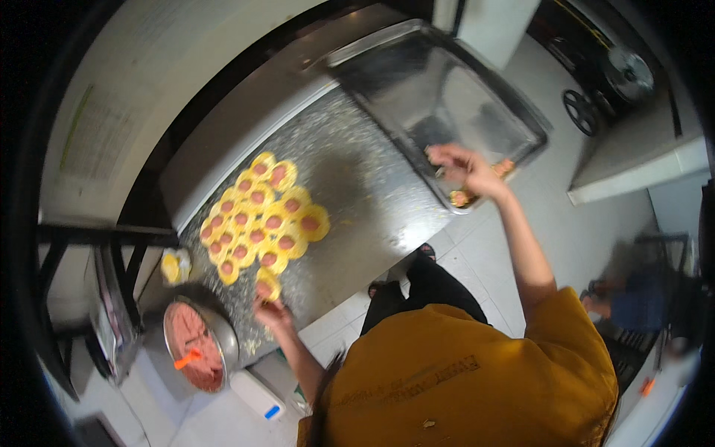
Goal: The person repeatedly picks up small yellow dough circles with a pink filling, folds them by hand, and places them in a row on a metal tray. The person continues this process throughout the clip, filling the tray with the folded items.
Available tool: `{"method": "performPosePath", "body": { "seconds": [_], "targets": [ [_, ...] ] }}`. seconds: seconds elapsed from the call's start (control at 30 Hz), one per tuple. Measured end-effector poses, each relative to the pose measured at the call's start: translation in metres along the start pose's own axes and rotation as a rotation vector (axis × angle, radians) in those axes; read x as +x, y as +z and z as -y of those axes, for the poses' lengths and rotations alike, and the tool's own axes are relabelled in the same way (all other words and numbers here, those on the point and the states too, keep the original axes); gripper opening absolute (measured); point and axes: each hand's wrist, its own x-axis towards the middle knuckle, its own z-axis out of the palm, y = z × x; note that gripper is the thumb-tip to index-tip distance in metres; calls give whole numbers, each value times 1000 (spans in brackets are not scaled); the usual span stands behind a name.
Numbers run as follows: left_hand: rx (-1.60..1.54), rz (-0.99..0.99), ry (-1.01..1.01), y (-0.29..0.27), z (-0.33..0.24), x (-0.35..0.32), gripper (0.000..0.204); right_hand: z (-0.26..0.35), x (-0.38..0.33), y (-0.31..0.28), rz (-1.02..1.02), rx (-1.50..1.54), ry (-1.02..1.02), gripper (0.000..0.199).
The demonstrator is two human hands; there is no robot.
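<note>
At the lower end of a cluster of round yellow dumpling wrappers [257, 216], my left hand [275, 313] holds one filled wrapper [268, 286] by its edge. Most wrappers in the cluster carry a ball of pink filling, and they overlap on the metal worktop. My right hand [471, 170] reaches over the near corner of a large metal tray [477, 97], its fingers curved and blurred. Small filled dumplings [459, 198] sit in that corner beside the hand. Something pinkish shows at the right fingertips; whether they grip it is unclear.
A metal bowl [232, 339] of pink filling with an orange-handled tool [188, 359] stands at the left. Near it are a small yellow-and-white packet [176, 266] and a white device [257, 393]. A black-framed rack [97, 261] stands farther left. Another person [633, 298] is at the right.
</note>
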Motion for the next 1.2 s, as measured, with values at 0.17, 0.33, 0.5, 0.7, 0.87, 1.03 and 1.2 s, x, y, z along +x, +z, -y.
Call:
{"method": "performPosePath", "body": {
  "seconds": [0.17, 0.33, 0.5, 0.7, 0.87, 1.03, 1.2],
  "targets": [
    [131, 280, -97, 67, 53, -49, 29, -27, 9, 162, 280, 497, 327, 32],
    [287, 296, -321, 83, 91, -61, 15, -54, 5, 220, 49, 812, 635, 19],
    [1205, 390, 196, 96, 93, -73, 16, -94, -4, 233, -112, 297, 411, 16],
    [1045, 334, 171, 82, 100, -65, 19, -104, -11, 241, -125, 16, 249, 16],
    [1030, 416, 250, 94, 93, -66, 21, -95, -7, 245, -222, -45, 184, 17],
    [1161, 612, 400, 101, 78, -69, 30, -77, -11, 238, -238, -298, 117, 19],
    [1285, 442, 367, 108, 84, -81, 30, -73, -12, 239, -215, -405, 72, 20]
  ]
}}
